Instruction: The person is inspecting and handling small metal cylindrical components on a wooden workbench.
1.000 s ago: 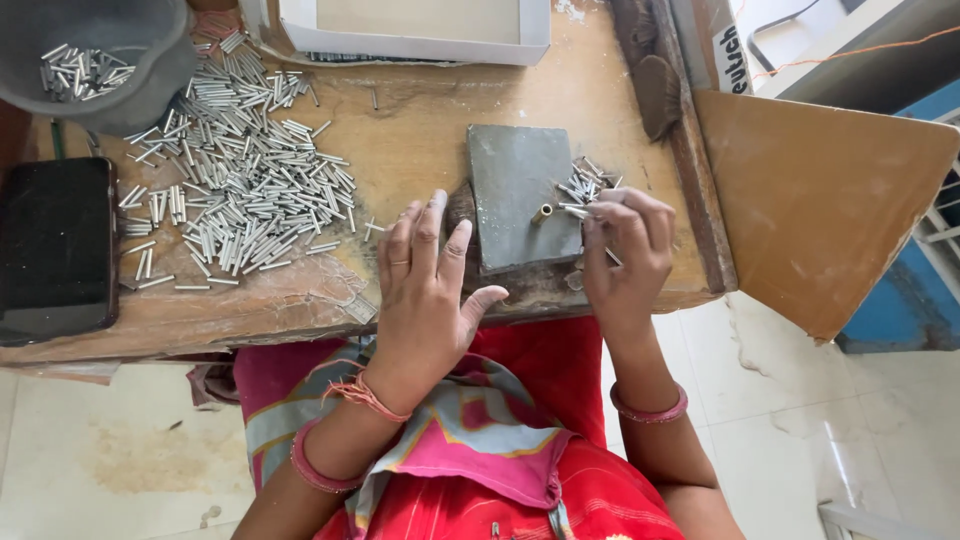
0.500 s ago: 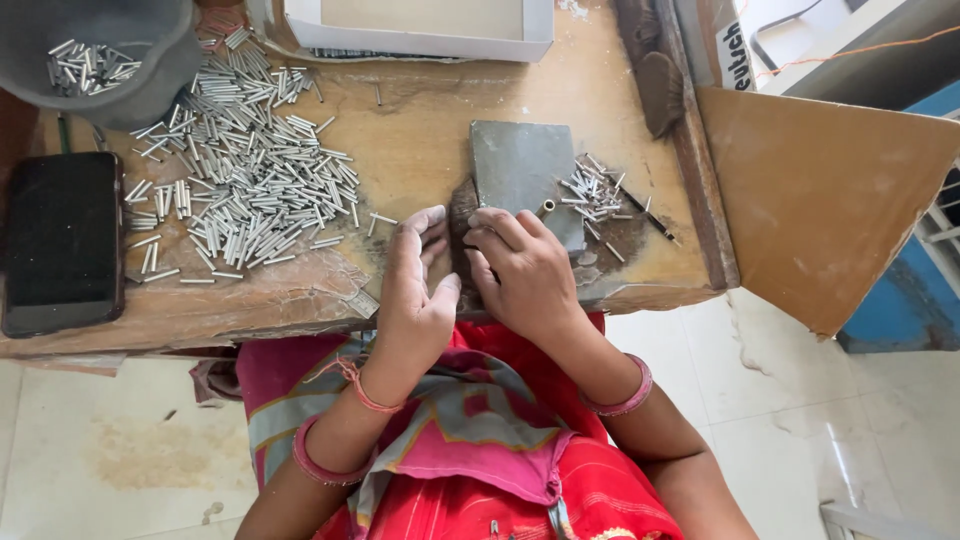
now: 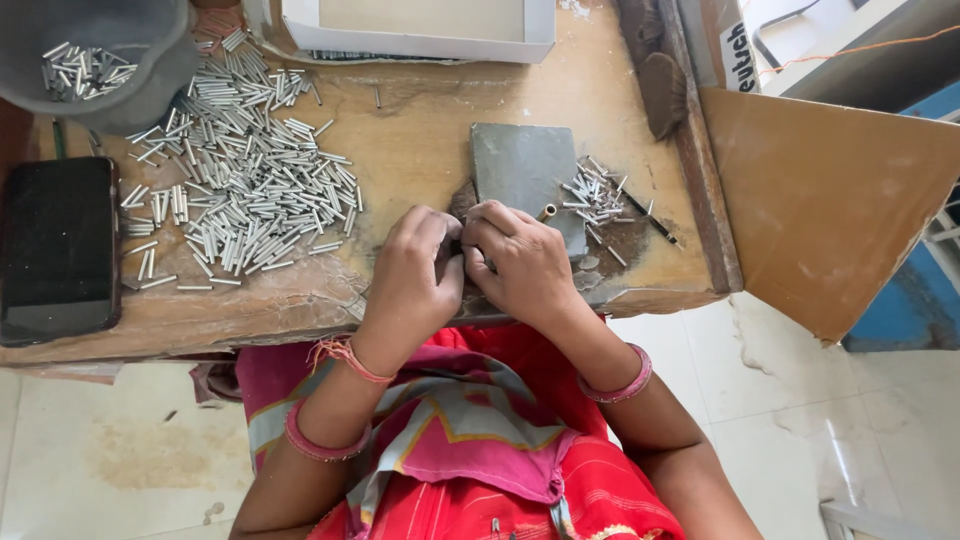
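Observation:
My left hand [image 3: 410, 275] and my right hand [image 3: 525, 262] meet fingertip to fingertip at the near edge of a grey stone slab [image 3: 522, 165] on the wooden bench. Both sets of fingers are curled inward and pressed together, and whatever lies between them is hidden. A short brass tube [image 3: 547, 212] rests on the slab just past my right index finger. To the right of it, on the slab's edge, lies a small heap of thin metal pins [image 3: 597, 195]. A wide spread of silver tubes [image 3: 240, 190] covers the bench to the left of my hands.
A grey bowl [image 3: 150, 70] holding several silver tubes sits at the far left corner. A black phone [image 3: 55, 250] lies at the left edge. A white box [image 3: 420, 40] stands at the back. A dark thin tool [image 3: 650, 218] lies by the pins. A brown board [image 3: 830, 200] sticks out on the right.
My right hand left the small pin heap and came left to the slab's near edge. My left hand, flat with spread fingers before, has curled and joined it.

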